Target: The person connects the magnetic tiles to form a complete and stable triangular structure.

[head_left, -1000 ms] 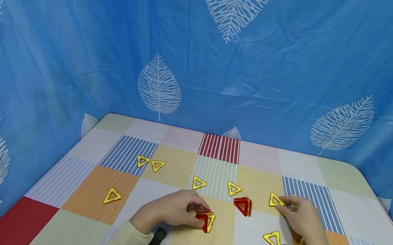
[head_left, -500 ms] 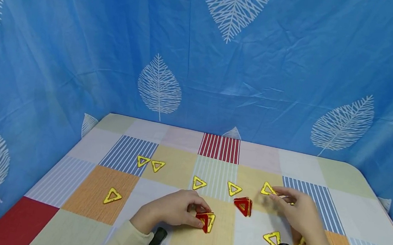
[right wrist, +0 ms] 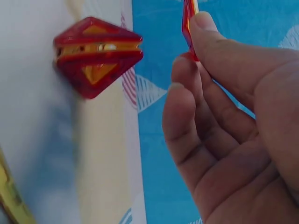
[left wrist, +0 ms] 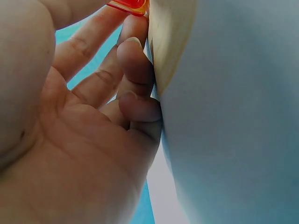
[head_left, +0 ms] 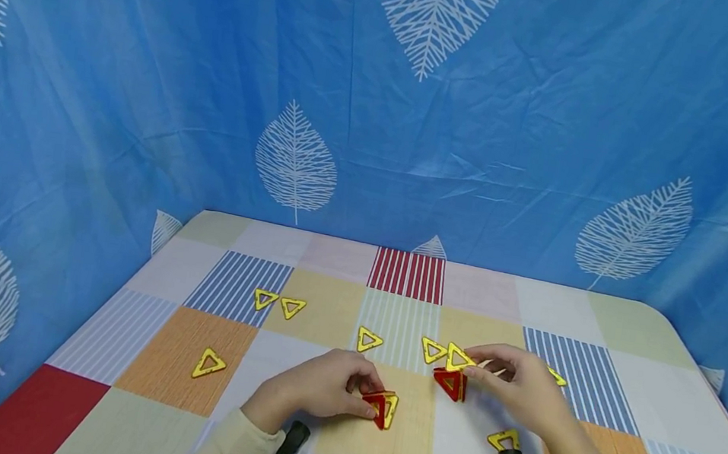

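Head: yellow triangle (head_left: 459, 358) now leftward, seemingly.

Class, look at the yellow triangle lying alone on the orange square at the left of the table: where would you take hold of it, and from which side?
Pinch one bar of the yellow triangle from above, a fingertip through its open middle and the thumb outside. It lies flat on the tablecloth, a thin hollow frame, so probably no side offers height to grasp.
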`<move>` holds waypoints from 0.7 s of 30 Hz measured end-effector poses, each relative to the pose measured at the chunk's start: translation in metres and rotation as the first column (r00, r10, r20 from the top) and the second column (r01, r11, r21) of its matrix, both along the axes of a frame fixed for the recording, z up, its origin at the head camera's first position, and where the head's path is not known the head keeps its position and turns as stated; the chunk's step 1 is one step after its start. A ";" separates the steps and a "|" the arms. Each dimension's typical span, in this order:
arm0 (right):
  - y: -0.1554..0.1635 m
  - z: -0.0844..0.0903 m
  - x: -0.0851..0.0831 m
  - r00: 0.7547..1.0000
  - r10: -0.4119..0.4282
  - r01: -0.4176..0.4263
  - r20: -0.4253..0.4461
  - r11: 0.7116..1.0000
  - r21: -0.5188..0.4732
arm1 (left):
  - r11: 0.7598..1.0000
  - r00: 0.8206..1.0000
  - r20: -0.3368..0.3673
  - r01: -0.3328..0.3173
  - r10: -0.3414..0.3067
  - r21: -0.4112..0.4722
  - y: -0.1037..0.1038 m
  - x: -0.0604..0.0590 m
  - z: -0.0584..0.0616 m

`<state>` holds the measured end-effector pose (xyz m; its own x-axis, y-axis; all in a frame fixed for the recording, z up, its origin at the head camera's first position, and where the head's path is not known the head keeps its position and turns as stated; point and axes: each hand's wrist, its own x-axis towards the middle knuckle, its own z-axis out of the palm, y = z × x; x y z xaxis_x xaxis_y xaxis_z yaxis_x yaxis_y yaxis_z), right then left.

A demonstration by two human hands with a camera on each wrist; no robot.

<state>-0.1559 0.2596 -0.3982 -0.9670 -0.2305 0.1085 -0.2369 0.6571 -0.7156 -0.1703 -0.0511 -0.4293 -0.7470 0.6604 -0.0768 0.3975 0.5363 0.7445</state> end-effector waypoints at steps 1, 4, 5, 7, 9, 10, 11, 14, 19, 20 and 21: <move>-0.002 0.001 0.001 1.000 0.009 -0.009 0.002 1.000 0.001 | 1.000 1.000 0.000 -0.005 0.005 0.002 0.000 0.000 0.000; -0.007 0.005 0.002 0.999 0.049 -0.049 0.003 0.999 -0.017 | 1.000 1.000 -0.007 -0.023 0.023 0.005 0.000 0.001 0.002; -0.009 0.005 0.002 0.997 0.071 -0.071 0.006 0.997 -0.025 | 1.000 0.999 -0.010 -0.030 0.030 0.005 0.000 0.001 0.002; -0.012 0.006 0.002 0.993 0.113 -0.112 0.024 0.993 -0.040 | 0.999 0.999 -0.018 -0.044 0.045 0.005 0.001 0.001 0.003; -0.016 0.005 0.001 0.987 0.153 -0.150 0.046 0.987 -0.059 | 0.999 0.998 -0.028 -0.054 0.054 0.004 0.001 0.001 0.003; -0.018 0.004 0.001 0.984 0.169 -0.165 0.058 0.984 -0.070 | 0.998 0.998 -0.031 -0.057 0.057 0.003 0.001 0.001 0.003; -0.021 0.003 0.001 0.980 0.185 -0.179 0.069 0.981 -0.075 | 0.998 0.998 -0.032 -0.059 0.059 0.003 0.001 0.001 0.003; -0.029 -0.001 0.000 0.973 0.213 -0.206 0.084 0.975 -0.086 | 0.998 0.998 -0.032 -0.059 0.059 0.006 0.001 0.001 0.003; -0.043 -0.007 0.000 0.952 0.285 -0.274 0.112 0.956 -0.105 | 0.999 0.998 -0.033 -0.053 0.053 0.011 0.001 -0.001 0.002; -0.045 -0.007 0.000 0.946 0.301 -0.289 0.119 0.951 -0.108 | 0.999 0.998 -0.035 -0.051 0.052 0.011 0.001 -0.001 0.001; -0.047 -0.008 0.000 0.942 0.310 -0.298 0.127 0.949 -0.106 | 0.999 0.998 -0.036 -0.051 0.051 0.011 0.001 -0.001 0.001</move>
<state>-0.1555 0.2130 -0.4059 -0.8589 -0.5121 0.0088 -0.3098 0.5056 -0.8052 -0.1714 -0.0501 -0.4281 -0.7820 0.6218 -0.0429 0.3965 0.5493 0.7355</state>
